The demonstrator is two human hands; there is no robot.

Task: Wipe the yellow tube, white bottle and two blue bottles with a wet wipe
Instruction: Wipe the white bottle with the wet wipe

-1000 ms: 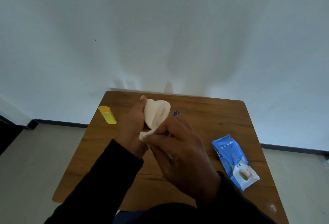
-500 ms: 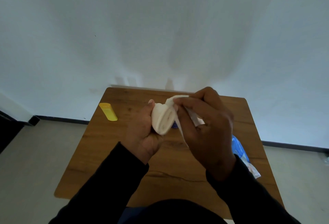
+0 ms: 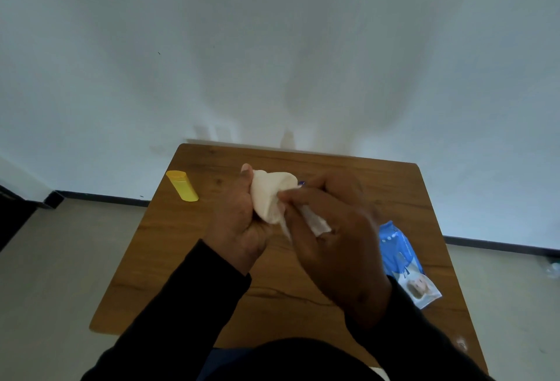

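We've got the white bottle (image 3: 268,196) up off the table (image 3: 181,244), left hand (image 3: 239,223) wrapped around it, long axis pointing away and up. Right hand (image 3: 330,235) sits just right of it, fingers (image 3: 291,199) pinching the wipe (image 3: 312,220) against the bottle's side. Yellow tube (image 3: 182,185) lies far left, nearer our left hand. Looks like the tube's up next, maybe.

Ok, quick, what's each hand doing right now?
Left hand: grips the white bottle.
Right hand: pinches the wet wipe against the bottle.
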